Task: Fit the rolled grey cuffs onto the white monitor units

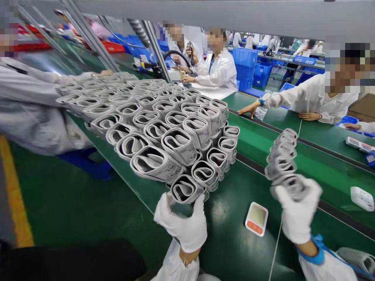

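Note:
Many grey rolled blood pressure cuffs (148, 164) are stacked on their sides in layers, their coiled ends facing up toward me. My left hand (184, 222), in a white glove, has its thumb and fingers on either side of the nearest rolled cuff (186, 189) at the front of the stack. My right hand (300, 207), also gloved and with a blue wrist strap (318, 251), grips the near end of a short row of rolled cuffs (281, 156) raised over the bench. Motion blurs that row. Between my hands lies a white monitor with orange buttons (256, 219).
A green conveyor belt (254, 142) runs beyond the stack, with a white device (362, 198) at right. Across it, a co-worker's hand (250, 110) rests near the belt edge. Another worker's sleeve (29, 86) is at left. A metal post (156, 48) stands behind the stack.

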### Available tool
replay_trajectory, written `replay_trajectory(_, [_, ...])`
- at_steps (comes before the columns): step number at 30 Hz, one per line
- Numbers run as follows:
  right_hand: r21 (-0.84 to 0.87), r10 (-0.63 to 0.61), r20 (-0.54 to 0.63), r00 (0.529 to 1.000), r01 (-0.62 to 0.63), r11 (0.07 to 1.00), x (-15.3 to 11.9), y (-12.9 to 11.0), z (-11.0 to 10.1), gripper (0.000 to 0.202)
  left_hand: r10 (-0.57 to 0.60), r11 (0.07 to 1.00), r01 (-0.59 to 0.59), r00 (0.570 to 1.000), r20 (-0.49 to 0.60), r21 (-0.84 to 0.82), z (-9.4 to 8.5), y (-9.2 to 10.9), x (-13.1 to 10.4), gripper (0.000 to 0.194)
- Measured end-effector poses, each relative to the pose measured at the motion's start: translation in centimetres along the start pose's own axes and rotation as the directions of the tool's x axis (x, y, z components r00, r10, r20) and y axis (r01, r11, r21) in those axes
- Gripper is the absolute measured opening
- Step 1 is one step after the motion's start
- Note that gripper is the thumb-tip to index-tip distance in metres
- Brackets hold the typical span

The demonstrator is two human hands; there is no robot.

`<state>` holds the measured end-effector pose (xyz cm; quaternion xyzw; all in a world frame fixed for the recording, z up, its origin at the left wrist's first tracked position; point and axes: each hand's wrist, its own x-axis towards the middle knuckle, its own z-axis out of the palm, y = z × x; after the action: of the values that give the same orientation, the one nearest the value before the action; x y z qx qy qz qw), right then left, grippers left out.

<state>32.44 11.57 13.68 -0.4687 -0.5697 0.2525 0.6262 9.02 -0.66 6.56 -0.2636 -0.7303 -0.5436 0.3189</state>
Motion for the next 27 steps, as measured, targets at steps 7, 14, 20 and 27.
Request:
replay_trajectory(7, [-0.138, 0.116, 0.55, 0.827, -0.047, 0.989, 0.0, 2.4, 0.2, 0.02, -0.008, 1.0, 0.008, 0.999, 0.048, -0.005, -0.2, 0.3, -0.4, 0.078])
replay_trajectory(14, [0.199, -0.16, 0.865, 0.476, -0.032, 0.979, 12.2, 2.2, 12.5, 0.123, -0.033, 0.997, 0.03, 0.999, 0.031, 0.075, 0.0, 0.9, 1.0, 0.082])
replay_trajectory(20, [0.34, -0.254, 0.817, 0.517, -0.077, 0.937, 9.2, 1.8, 18.1, 0.11, 0.016, 0.996, -0.021, 0.998, 0.059, 0.09, -0.8, 0.4, 2.6, 0.073])
replay_trajectory(27, [0.217, -0.26, 0.89, 0.374, 0.155, 0.964, 11.6, 2.5, 16.0, 0.109, -0.026, 0.998, -0.001, 0.887, 0.46, 0.058, -2.4, 1.9, 3.0, 0.08])
